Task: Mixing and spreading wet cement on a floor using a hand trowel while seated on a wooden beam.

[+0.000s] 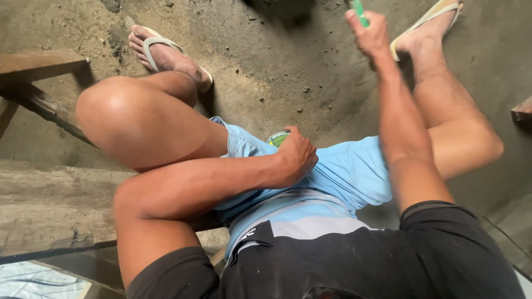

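I sit looking down at my lap and legs. My left hand (296, 155) rests between my thighs, closed over a small round green and white thing (277, 137), maybe a roll of tape or a tin; most of it is hidden. My right hand (368, 30) is stretched out forward, near the top edge, shut on a thin green handle (359, 11) whose far end runs out of view. I wear light blue shorts (343, 171) and a black shirt.
The ground is a bare dirt floor (277, 61). My feet are in flip-flops, one at the top left (166, 55) and one at the top right (426, 22). A wooden bench (39, 66) stands at the left, with a plank (50, 205) under me.
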